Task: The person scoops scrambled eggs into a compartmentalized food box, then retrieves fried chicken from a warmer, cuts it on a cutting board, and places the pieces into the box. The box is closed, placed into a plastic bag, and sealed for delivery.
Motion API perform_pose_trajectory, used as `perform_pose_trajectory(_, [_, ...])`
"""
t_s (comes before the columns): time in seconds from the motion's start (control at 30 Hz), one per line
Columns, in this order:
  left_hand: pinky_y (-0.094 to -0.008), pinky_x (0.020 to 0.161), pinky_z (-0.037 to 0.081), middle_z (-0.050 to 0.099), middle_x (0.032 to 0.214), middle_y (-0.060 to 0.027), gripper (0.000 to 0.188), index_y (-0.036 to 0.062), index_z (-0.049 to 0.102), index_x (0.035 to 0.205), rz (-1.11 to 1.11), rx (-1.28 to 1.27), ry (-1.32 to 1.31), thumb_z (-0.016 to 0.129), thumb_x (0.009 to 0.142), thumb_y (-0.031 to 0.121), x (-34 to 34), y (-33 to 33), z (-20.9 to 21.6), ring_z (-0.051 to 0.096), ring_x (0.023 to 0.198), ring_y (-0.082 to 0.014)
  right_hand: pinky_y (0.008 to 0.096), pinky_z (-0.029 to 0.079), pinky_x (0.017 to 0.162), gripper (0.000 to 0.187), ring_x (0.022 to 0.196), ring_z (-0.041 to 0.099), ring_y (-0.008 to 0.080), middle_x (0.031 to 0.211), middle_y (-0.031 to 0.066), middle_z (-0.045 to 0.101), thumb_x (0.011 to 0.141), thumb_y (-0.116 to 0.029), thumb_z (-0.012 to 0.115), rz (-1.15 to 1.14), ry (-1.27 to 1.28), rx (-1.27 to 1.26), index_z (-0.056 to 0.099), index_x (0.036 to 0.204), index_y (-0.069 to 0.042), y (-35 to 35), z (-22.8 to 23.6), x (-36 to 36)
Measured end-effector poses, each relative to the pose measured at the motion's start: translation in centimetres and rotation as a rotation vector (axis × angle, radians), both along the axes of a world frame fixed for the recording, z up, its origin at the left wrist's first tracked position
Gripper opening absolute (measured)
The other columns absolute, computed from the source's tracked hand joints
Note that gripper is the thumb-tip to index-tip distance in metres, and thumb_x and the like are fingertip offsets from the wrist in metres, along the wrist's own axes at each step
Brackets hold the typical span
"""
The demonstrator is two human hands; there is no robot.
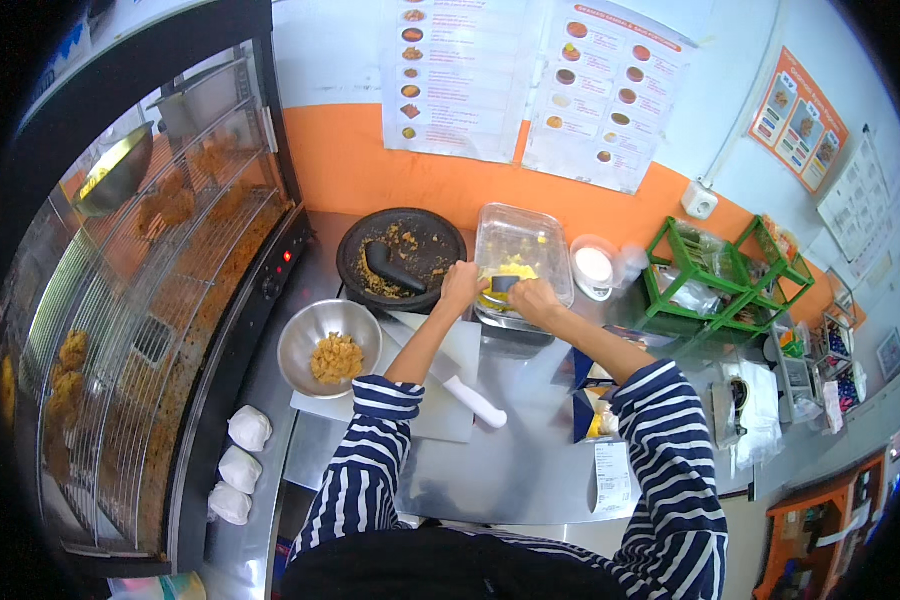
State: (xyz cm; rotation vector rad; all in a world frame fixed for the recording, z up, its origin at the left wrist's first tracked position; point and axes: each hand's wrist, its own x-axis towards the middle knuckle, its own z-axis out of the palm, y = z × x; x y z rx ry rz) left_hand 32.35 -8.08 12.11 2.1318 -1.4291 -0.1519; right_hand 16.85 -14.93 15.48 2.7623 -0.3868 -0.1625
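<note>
A clear rectangular container (pixel 557 238) stands against the back wall with chopped yellow food (pixel 518 271) in its near part. My left hand (pixel 460 287) is closed at the container's near left edge, its fingers gripping the rim. Over the near end, my right hand (pixel 534 300) is closed on a dark scoop-like utensil (pixel 505 284), which lies against the yellow food. My fingers hide its handle. Left of the container sits a dark stone mortar (pixel 425 225) with paste smears, and a black pestle (pixel 394 270) rests in it.
A white-handled knife (pixel 477 402) lies across a white cutting board (pixel 440 420). Left of it, a steel bowl (pixel 295 345) holds brown fried pieces. White wrapped bundles (pixel 240 468) line the glass display case (pixel 185 400). Green baskets (pixel 705 290) and a receipt (pixel 612 477) are to the right.
</note>
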Motion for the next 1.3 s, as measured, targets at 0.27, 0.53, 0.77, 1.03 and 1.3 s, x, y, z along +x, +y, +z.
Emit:
perform_pose_trajectory(0.27, [-0.0432, 0.067, 0.048, 0.058, 0.073, -0.0261, 0.027, -0.0028, 0.061, 0.083, 0.006, -0.104, 0.089, 0.062, 0.067, 0.019, 0.2, 0.0, -2.2, 0.059, 0.072, -0.0384, 0.036, 0.05, 0.056, 0.011, 0.062, 0.062, 0.0285, 0.069, 0.0158, 0.062, 0.064, -0.011, 0.057, 0.03, 0.004, 0.078, 0.062, 0.066, -0.001, -2.4, -0.8, 0.5])
perform_pose_trajectory(0.53, [-0.0438, 0.07, 0.046, 0.061, 0.074, -0.0189, 0.023, 0.004, 0.061, 0.083, 0.119, -0.222, 0.284, 0.059, 0.066, 0.019, -1.2, 0.8, -3.9, 0.059, 0.075, -0.0354, 0.0396, 0.049, 0.057, 0.011, 0.06, 0.059, 0.0331, 0.065, 0.0203, 0.059, 0.062, -0.009, 0.055, -0.082, -0.188, 0.342, 0.06, 0.064, 0.001, -3.8, -0.4, 0.4])
perform_pose_trajectory(0.77, [-0.0413, 0.071, 0.045, 0.062, 0.076, -0.016, 0.024, 0.0055, 0.064, 0.079, 0.249, -0.166, 0.455, 0.062, 0.062, 0.022, -1.8, 1.3, -2.7, 0.059, 0.078, -0.0352, 0.0391, 0.049, 0.06, 0.01, 0.065, 0.061, 0.0314, 0.07, 0.0164, 0.061, 0.063, -0.012, 0.057, 0.193, 0.041, -0.015, 0.062, 0.064, -0.004, -4.7, -2.7, 2.9])
perform_pose_trajectory(1.03, [-0.0422, 0.068, 0.045, 0.061, 0.073, -0.0198, 0.02, 0.0023, 0.063, 0.079, 0.218, -0.218, 0.462, 0.061, 0.066, 0.017, -2.2, 1.7, -2.6, 0.059, 0.075, -0.036, 0.0416, 0.045, 0.054, 0.012, 0.052, 0.056, 0.0333, 0.057, 0.0194, 0.055, 0.061, -0.011, 0.053, 0.068, -0.13, 0.371, 0.061, 0.06, -0.002, -3.9, -2.2, 1.0])
perform_pose_trajectory(1.3, [-0.0427, 0.065, 0.045, 0.06, 0.07, -0.0196, 0.02, 0.0032, 0.063, 0.077, 0.213, -0.262, 0.42, 0.061, 0.064, 0.018, -2.3, 1.5, -2.6, 0.059, 0.072, -0.0363, 0.0378, 0.046, 0.053, 0.015, 0.052, 0.057, 0.031, 0.059, 0.022, 0.058, 0.064, -0.008, 0.054, -0.516, -0.63, 1.063, 0.062, 0.063, 0.004, -4.1, -2.5, 2.8])
